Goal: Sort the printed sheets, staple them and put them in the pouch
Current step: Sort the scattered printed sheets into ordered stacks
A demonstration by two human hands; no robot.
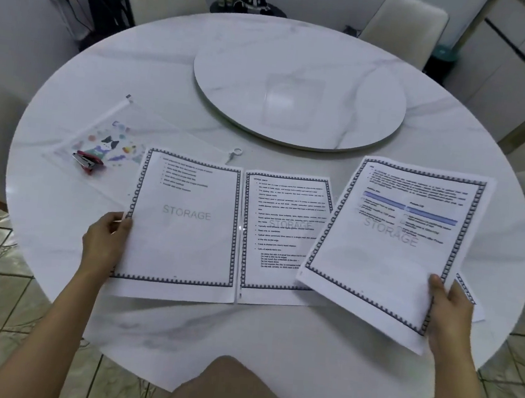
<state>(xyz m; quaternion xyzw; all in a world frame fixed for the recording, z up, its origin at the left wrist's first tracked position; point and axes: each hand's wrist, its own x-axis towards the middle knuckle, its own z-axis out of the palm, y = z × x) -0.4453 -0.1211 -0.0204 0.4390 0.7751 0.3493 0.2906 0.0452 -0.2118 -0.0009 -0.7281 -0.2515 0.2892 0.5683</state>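
sheets (184, 223): bordered, spread side by side | stapler (87, 161): red, atop clear pouch (164, 130)

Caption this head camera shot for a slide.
Left hand grips the left sheet, right hand holds the right sheet, middle sheet between; stapler rests on pouch.

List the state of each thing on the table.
Left sheet, left edge held by left hand.
Right sheet, tilted, corner held by right hand.
Middle sheet, flat, unheld, partly under right sheet.
Pouch, flat on table.
Stapler, lying on pouch, untouched.
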